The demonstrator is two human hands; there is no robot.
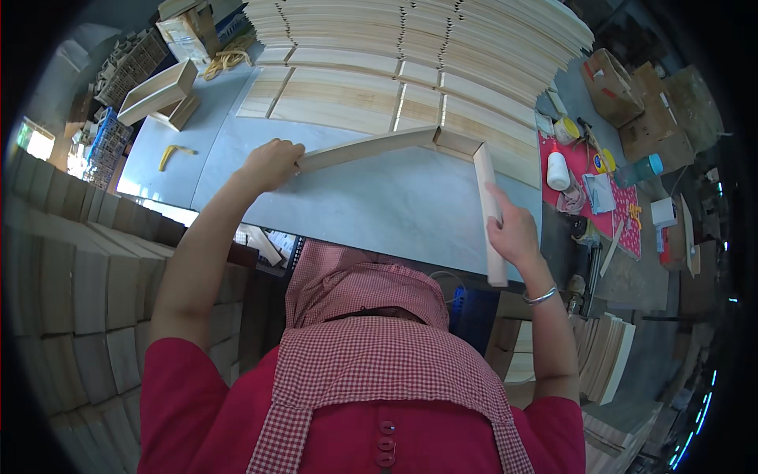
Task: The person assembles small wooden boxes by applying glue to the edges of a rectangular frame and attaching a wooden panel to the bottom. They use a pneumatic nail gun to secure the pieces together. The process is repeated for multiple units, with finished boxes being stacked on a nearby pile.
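Three pale wooden strips, joined at their ends, form an open-sided frame (371, 145) standing on edge on the grey-blue tabletop (371, 201). My left hand (272, 164) is closed round the free end of the long left strip. My right hand (512, 227) grips the right strip (487, 189) partway along, fingers on its outer side. This strip's near end hangs slightly past the table's front edge. A short strip (458, 144) links the two at the far side. The frame's near side is open.
Behind the frame rises a large stack of grooved wooden boards (410, 47). At far left are wooden boxes (160, 93) and a yellow curved object (174, 153). A white bottle (557, 171) stands on red cloth at right. Wooden blocks (87, 284) are piled beside my left arm.
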